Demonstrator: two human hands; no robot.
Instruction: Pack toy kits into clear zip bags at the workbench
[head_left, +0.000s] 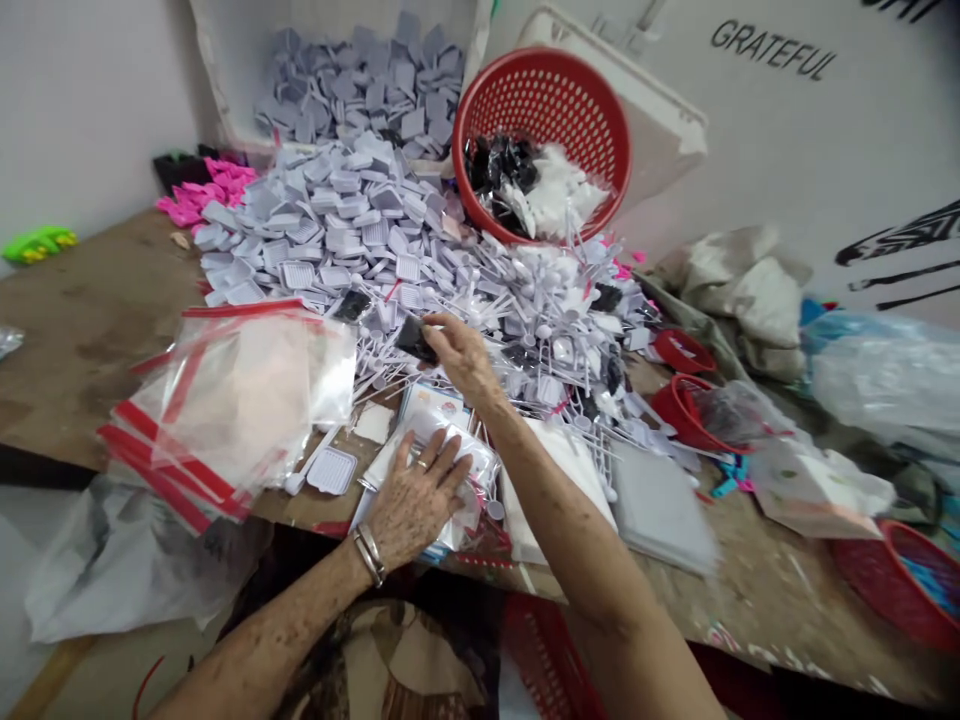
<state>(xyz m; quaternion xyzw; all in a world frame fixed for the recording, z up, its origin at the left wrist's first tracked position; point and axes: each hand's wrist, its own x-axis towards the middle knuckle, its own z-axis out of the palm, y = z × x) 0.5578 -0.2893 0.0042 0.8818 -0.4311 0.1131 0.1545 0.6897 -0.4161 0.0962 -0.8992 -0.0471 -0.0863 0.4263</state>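
The hands are working well apart. The right hand (466,358) is reaching over the near edge of a heap of pale grey plastic trays and sticks (525,320), its fingertips pinching a small black plastic piece (414,340). The left hand (414,500) is lying spread and open on a clear plastic packet (471,470), seemingly pinning it down on the wooden bench (90,340), with a printed card (435,405) just beyond the fingers. A stack of clear red-edged zip bags (225,410) is lying to the left of the hands, probably kept there because it is within easy reach. A small grey grid tray (331,470) is resting between the bags and the left hand. Farther off, a red perforated plastic basket (540,110) is leaning at a tilt against a white crate (637,110), and the tilt appears to be keeping its black and white plastic pieces (517,190) open to view. Another white crate (225,60) is holding a mass of grey square pieces (360,85) at the far end, and it seems to be feeding the heap. Bright pink plastic pieces (202,190) are gathering at the far left, while a red bowl (892,585) is sitting at the near right.
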